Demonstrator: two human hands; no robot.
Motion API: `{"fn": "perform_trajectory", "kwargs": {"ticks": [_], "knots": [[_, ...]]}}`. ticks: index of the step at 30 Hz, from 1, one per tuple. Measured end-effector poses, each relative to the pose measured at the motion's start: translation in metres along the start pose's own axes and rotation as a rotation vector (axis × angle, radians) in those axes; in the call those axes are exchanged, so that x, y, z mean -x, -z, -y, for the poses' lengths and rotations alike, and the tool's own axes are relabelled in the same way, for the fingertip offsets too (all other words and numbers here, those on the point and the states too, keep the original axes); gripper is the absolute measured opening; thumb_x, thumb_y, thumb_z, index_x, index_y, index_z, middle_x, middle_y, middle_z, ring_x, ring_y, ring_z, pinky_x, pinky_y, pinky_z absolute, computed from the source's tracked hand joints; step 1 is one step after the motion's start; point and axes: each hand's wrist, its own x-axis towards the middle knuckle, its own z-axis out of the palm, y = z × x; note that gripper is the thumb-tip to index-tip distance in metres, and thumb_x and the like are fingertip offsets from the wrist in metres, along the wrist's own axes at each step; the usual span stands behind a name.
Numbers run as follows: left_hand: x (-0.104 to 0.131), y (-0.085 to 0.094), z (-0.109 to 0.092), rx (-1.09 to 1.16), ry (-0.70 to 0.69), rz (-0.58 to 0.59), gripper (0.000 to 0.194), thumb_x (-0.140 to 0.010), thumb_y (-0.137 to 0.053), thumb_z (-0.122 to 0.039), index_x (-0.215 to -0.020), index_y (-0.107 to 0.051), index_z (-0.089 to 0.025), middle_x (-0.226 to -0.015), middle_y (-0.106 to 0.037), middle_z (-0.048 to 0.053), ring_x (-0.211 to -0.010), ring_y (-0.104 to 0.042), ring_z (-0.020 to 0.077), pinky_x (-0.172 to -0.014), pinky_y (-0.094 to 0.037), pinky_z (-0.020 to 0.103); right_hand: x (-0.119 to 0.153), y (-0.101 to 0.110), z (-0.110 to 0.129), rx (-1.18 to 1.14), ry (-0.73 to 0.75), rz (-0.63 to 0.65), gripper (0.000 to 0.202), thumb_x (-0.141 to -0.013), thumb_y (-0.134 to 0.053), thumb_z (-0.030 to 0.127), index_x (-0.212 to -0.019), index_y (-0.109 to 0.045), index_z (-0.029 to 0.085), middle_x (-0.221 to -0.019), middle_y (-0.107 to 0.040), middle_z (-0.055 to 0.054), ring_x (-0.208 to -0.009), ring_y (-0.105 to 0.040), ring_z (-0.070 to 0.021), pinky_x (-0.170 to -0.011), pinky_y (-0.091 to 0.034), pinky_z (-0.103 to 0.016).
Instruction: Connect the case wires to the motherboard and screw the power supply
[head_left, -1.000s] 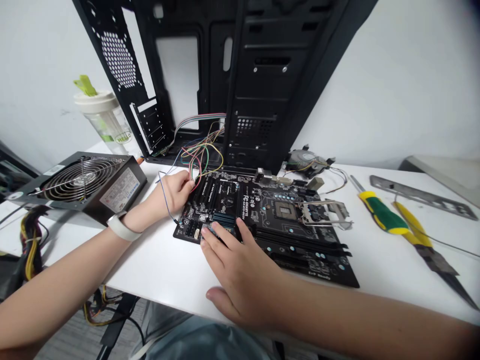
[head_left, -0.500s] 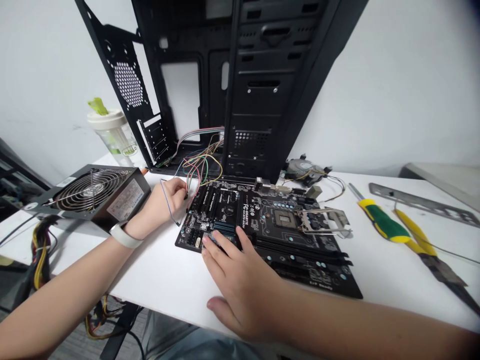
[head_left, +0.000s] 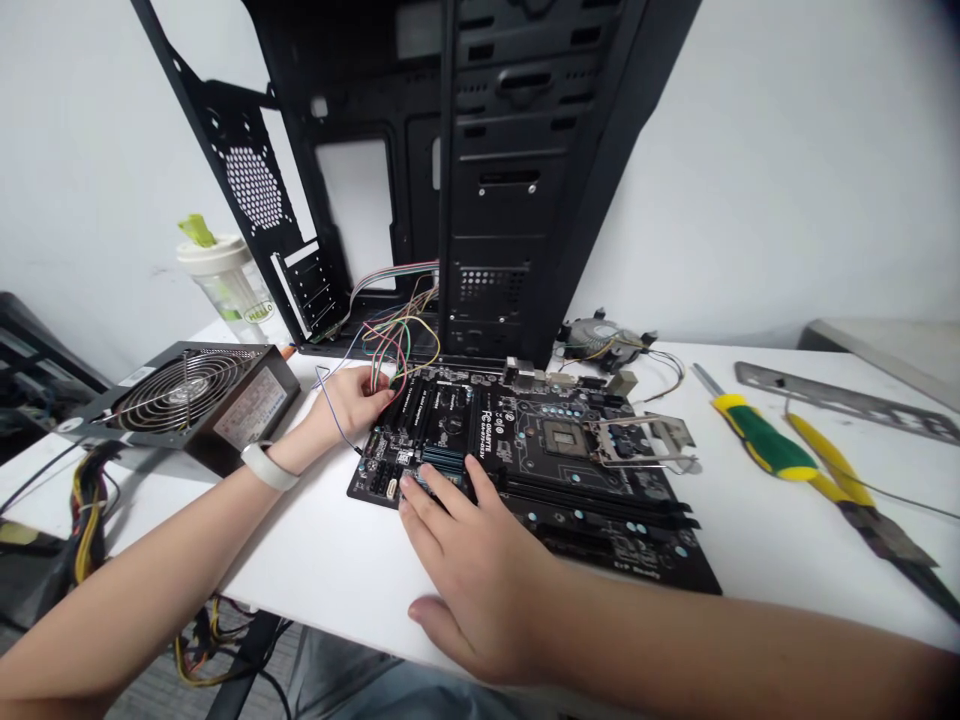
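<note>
A black motherboard [head_left: 510, 440] lies flat on the white table, its metal CPU socket frame [head_left: 645, 442] raised on the right side. My left hand [head_left: 358, 402] is at the board's far left corner, fingers pinched round the ends of thin coloured wires [head_left: 397, 340]. Those wires run out of the bottom of the black computer case [head_left: 495, 230]. The fingertips partly hide what sits at the wire ends. A separate blue wire [head_left: 334, 410] loops past the left wrist to the board's left edge. With fingers spread, my right hand [head_left: 480, 570] rests on the board's near edge by the blue heatsink [head_left: 444, 458].
On the left are a power supply [head_left: 191, 395] with bundled cables [head_left: 88, 510] and a lidded cup [head_left: 225, 285]. A fan cooler [head_left: 606, 340] stands behind the board. To the right lie a screwdriver [head_left: 765, 440], yellow-handled pliers [head_left: 862, 515] and a metal I/O plate [head_left: 840, 395].
My left hand has moved right, closer against the board's far left corner, with the wires at its fingertips. My right hand stays on the board. The view has shifted slightly.
</note>
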Motion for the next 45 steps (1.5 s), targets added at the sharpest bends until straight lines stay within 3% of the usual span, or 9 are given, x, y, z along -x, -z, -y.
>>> {"fn": "perform_trajectory", "kwargs": {"ticks": [14, 20, 36, 45], "knots": [[0.01, 0.001, -0.026, -0.199, -0.011, -0.105, 0.025, -0.08, -0.047, -0.037, -0.064, -0.052, -0.019, -0.058, -0.056, 0.001, -0.055, -0.049, 0.0148, -0.056, -0.032, 0.026, -0.002, 0.004, 0.001, 0.023, 0.003, 0.037, 0.069, -0.096, -0.033, 0.045, -0.145, -0.036, -0.004, -0.153, -0.027, -0.026, -0.144, -0.023, -0.0427, -0.112, -0.016, -0.073], [0.011, 0.0, -0.027, -0.27, -0.018, -0.109, 0.026, -0.084, -0.045, -0.035, -0.063, -0.045, -0.02, -0.056, -0.048, 0.0, -0.054, -0.044, 0.0149, -0.056, -0.028, 0.027, -0.003, 0.004, 0.001, 0.008, 0.01, 0.031, 0.069, -0.096, -0.033, 0.045, -0.145, -0.036, -0.005, -0.153, -0.026, -0.026, -0.144, -0.023, -0.0434, -0.111, -0.015, -0.074], [0.01, 0.002, -0.031, -0.306, -0.029, -0.105, 0.021, -0.087, -0.046, -0.029, -0.069, -0.047, -0.019, -0.059, -0.048, 0.0, -0.055, -0.039, 0.014, -0.055, -0.026, 0.026, -0.003, 0.0, 0.0, 0.051, 0.018, 0.024, 0.07, -0.095, -0.034, 0.045, -0.145, -0.036, -0.005, -0.153, -0.027, -0.028, -0.143, -0.024, -0.0442, -0.11, -0.016, -0.075], [0.008, 0.0, -0.027, -0.385, -0.026, -0.071, 0.016, -0.089, -0.045, -0.027, -0.075, -0.048, -0.019, -0.063, -0.053, 0.001, -0.058, -0.048, 0.0155, -0.058, -0.031, 0.026, -0.004, 0.002, 0.0, 0.05, 0.015, 0.028, 0.07, -0.096, -0.035, 0.045, -0.145, -0.035, -0.005, -0.153, -0.027, -0.027, -0.144, -0.024, -0.0437, -0.111, -0.016, -0.074]]}}
